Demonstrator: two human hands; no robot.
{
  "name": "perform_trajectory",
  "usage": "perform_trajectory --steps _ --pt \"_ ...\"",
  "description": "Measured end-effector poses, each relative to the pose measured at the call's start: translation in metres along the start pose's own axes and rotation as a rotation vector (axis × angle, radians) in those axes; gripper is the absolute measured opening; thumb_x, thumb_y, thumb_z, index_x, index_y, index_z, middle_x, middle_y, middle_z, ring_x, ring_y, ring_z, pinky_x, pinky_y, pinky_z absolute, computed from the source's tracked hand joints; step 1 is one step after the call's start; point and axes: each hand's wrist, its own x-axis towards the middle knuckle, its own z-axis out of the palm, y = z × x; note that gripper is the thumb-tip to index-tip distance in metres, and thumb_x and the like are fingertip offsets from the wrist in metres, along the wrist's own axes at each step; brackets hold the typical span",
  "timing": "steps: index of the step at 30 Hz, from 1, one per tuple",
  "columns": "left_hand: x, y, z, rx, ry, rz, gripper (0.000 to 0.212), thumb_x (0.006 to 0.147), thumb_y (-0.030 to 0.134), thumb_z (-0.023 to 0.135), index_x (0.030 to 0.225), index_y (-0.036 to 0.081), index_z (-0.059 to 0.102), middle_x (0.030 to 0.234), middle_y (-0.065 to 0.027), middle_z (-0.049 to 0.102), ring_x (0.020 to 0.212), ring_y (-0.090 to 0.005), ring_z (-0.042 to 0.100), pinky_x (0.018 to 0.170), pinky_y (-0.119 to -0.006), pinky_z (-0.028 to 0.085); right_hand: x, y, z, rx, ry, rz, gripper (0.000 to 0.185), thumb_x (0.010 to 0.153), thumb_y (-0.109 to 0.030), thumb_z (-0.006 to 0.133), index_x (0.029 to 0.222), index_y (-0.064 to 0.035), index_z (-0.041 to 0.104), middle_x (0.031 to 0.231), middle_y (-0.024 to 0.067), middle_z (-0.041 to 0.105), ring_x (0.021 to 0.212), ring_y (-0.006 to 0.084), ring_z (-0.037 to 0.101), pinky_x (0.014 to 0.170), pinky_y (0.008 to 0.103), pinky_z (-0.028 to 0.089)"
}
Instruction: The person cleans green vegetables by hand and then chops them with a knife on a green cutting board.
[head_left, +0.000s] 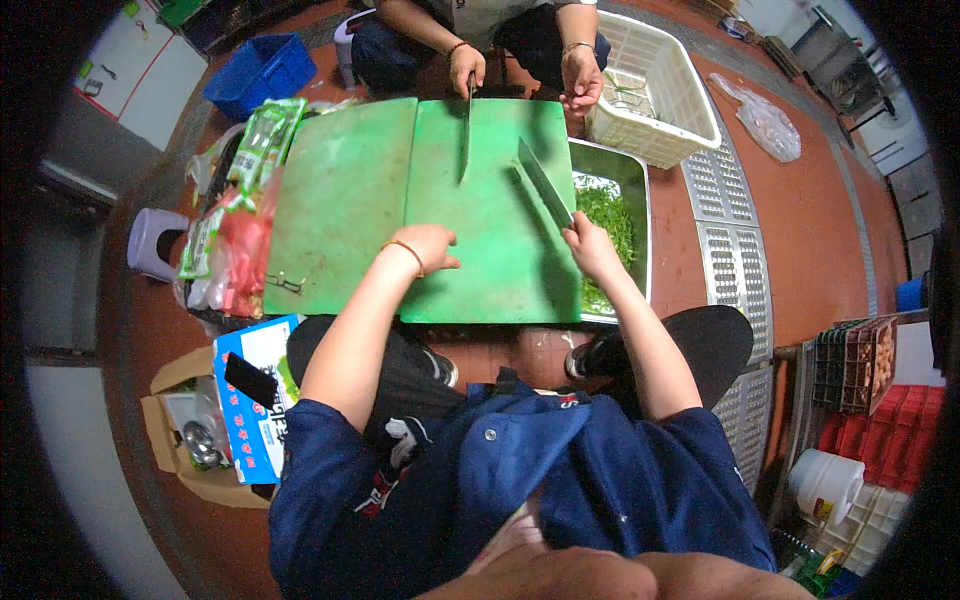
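Two green cutting boards lie side by side before me, the left one (341, 187) and the right one (487, 277). My left hand (431, 249), with a band on its wrist, is over the right board near the seam; its fingers are apart and it holds nothing. My right hand (594, 246) grips a kitchen knife (545, 184) by the handle at the board's right edge, the blade slanting up and left above the board. Right of the board, a metal tray (639, 176) holds chopped green leaves (606, 217), partly hidden by my right forearm.
Across the boards a person sits with a second knife (468, 139) in one hand; the person's other hand (582, 79) is beside a white plastic crate (694, 124). Packaged goods (259, 146) crowd the left side. A blue basket (262, 71) and purple stool (154, 244) stand on the floor.
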Motion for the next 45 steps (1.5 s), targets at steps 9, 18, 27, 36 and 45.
perform_trajectory --steps 9,18,27,36,45 --pt "-0.006 0.001 -0.002 -0.013 -0.016 0.002 0.051 0.083 0.042 0.066 0.122 0.010 0.060 0.118 -0.0166 0.063 0.109 -0.0345 0.059 0.094 -0.043 0.047 -0.006 0.005 -0.001 -0.067 -0.014 -0.050 0.026 0.090 -0.026 0.051 0.102 -0.0023 0.051 0.087 0.0265 0.064 0.084 0.0450 0.062 0.075 0.0531 0.048" --pt "-0.005 -0.005 0.002 -0.009 -0.007 0.004 0.052 0.083 0.042 0.067 0.122 0.009 0.060 0.118 -0.0179 0.063 0.109 -0.0350 0.059 0.094 -0.043 0.048 -0.023 0.003 -0.007 0.026 0.027 -0.031 0.025 0.090 -0.024 0.054 0.103 -0.0030 0.051 0.087 0.0250 0.065 0.084 0.0453 0.062 0.075 0.0507 0.049" --pt "-0.004 -0.006 -0.006 -0.007 -0.005 0.003 0.054 0.082 0.043 0.066 0.123 0.008 0.060 0.119 -0.0179 0.062 0.110 -0.0340 0.059 0.096 -0.043 0.047 -0.008 0.015 -0.015 -0.079 0.052 -0.063 0.025 0.090 -0.026 0.053 0.100 -0.0023 0.052 0.088 0.0239 0.065 0.084 0.0433 0.063 0.075 0.0503 0.049" --pt "-0.009 -0.002 -0.005 -0.005 -0.034 0.004 0.054 0.082 0.043 0.067 0.123 0.008 0.060 0.119 -0.0182 0.062 0.111 -0.0342 0.058 0.096 -0.042 0.046 0.025 0.033 -0.045 -0.260 -0.141 -0.098 0.026 0.089 -0.025 0.053 0.103 -0.0047 0.049 0.088 0.0251 0.064 0.086 0.0441 0.061 0.075 0.0515 0.048" --pt "-0.010 -0.007 -0.006 -0.021 -0.022 0.003 0.055 0.081 0.043 0.068 0.124 0.009 0.059 0.119 -0.0175 0.062 0.111 -0.0344 0.059 0.096 -0.042 0.046 0.032 0.039 -0.044 -0.273 -0.129 -0.150 0.024 0.090 -0.024 0.054 0.101 -0.0032 0.050 0.089 0.0255 0.064 0.085 0.0449 0.061 0.074 0.0511 0.047"
